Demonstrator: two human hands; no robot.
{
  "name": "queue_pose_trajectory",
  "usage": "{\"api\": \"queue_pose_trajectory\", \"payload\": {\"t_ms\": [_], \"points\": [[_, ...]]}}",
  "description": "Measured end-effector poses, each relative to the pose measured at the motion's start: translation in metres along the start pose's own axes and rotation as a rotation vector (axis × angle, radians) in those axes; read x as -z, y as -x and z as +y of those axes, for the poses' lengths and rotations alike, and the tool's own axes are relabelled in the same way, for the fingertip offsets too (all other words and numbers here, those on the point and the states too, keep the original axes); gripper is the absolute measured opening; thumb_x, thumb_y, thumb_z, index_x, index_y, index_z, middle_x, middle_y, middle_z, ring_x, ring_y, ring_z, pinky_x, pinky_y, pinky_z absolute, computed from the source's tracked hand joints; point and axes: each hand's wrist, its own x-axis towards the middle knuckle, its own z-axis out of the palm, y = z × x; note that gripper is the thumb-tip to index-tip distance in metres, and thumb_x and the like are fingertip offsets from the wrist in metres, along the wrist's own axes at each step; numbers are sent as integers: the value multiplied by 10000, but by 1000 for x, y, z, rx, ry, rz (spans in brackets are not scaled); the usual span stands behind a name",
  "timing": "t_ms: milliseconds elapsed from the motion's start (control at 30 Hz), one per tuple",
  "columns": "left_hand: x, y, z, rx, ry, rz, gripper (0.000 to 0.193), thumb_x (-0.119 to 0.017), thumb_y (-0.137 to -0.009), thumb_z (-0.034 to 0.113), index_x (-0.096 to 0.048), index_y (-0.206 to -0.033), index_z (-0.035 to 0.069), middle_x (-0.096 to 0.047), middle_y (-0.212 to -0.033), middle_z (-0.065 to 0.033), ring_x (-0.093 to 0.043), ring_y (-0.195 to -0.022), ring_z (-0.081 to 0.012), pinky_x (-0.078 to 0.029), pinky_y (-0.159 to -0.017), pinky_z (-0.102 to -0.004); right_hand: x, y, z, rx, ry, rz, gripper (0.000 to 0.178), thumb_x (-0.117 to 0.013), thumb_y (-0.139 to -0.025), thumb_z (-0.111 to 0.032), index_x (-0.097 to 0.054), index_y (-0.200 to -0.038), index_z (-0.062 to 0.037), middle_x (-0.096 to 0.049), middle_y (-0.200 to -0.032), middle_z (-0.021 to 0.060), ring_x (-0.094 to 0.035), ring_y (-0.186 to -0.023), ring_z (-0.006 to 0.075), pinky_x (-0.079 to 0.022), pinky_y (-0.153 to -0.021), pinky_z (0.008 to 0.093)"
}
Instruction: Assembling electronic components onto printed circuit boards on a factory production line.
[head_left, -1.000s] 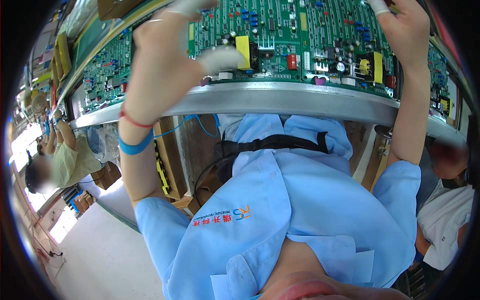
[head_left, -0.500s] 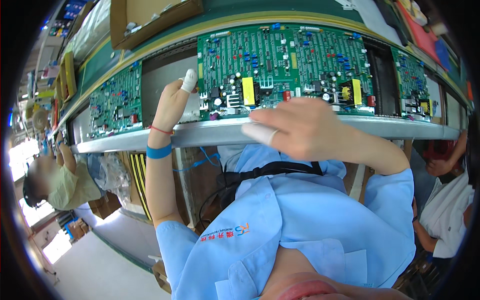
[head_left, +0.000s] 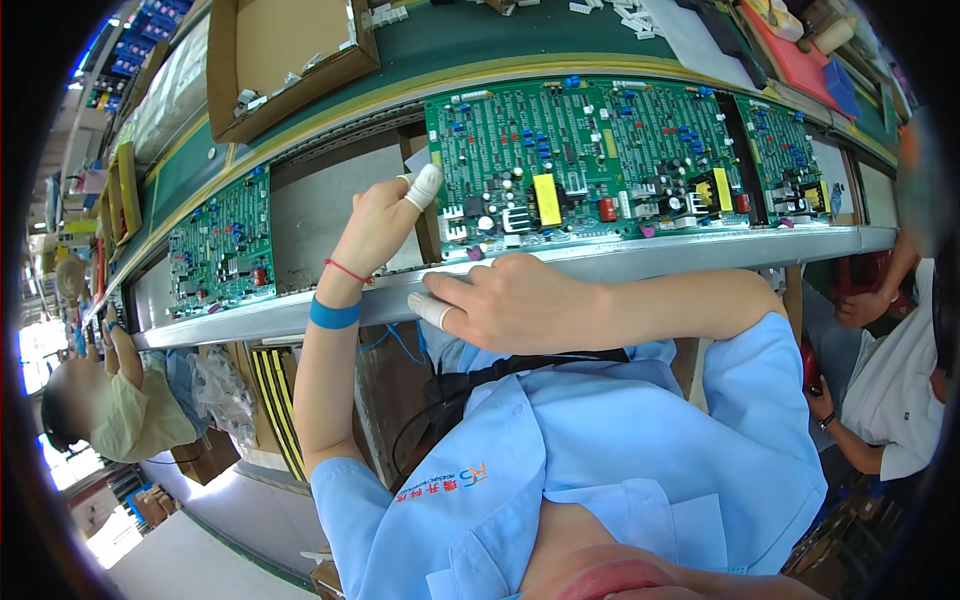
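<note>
My left hand [head_left: 378, 228] is at the left edge of a green circuit board [head_left: 520, 150] in the rail track. Its thumb, in a white finger cot, lies against that edge; the other fingers are mostly hidden behind it. My right hand [head_left: 520, 305] reaches across my front, beside the near metal rail [head_left: 600, 252]. Its index finger and white-cotted thumb point left, slightly apart, with nothing visible between them. The board carries a yellow transformer [head_left: 547, 199], capacitors and connectors. A second circuit board [head_left: 660, 140] adjoins it on the right.
Farther right sits another circuit board [head_left: 785, 150]; one more board [head_left: 225, 240] lies at the left. Behind the track are a cardboard box [head_left: 222, 100] and white connectors [head_left: 635, 20]. Co-workers are at the left [head_left: 150, 400] and right [head_left: 880, 400].
The two adjoining boards have slid right, toward the third board, narrowing the gap. My left hand has moved right with them. My right hand has dropped left and nearer, off the boards.
</note>
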Motion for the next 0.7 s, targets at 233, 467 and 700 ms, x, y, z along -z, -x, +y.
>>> {"api": "queue_pose_trajectory", "payload": {"t_ms": [233,467,700], "points": [[-14,-9,39,-58,-42,-94,621,-482,-936,551,-622,-756,-27,-570,-645,-235,-545,-641,-406,-435,-719,-426,4,6,-1,-187,148,-223,308,-574,-786,-187,-650,-1029,-13,-581,-826,80,-593,-526,140,-422,-409,270],[-30,-19,29,-164,-23,-60,597,-526,-931,522,-580,-691,-22,-517,-586,-215,-523,-564,-369,-418,-612,-430,5,14,-3,-298,192,-149,159,-585,-776,-171,-622,-831,-27,-574,-727,83,-598,-505,162,-423,-381,304],[-54,-28,50,-285,-10,-90,472,-509,-955,467,-687,-1012,34,-624,-700,-193,-602,-674,-348,-433,-707,-409,11,32,16,-386,183,-156,92,-600,-745,-139,-611,-761,-49,-582,-671,79,-621,-519,182,-460,-393,318]]}}
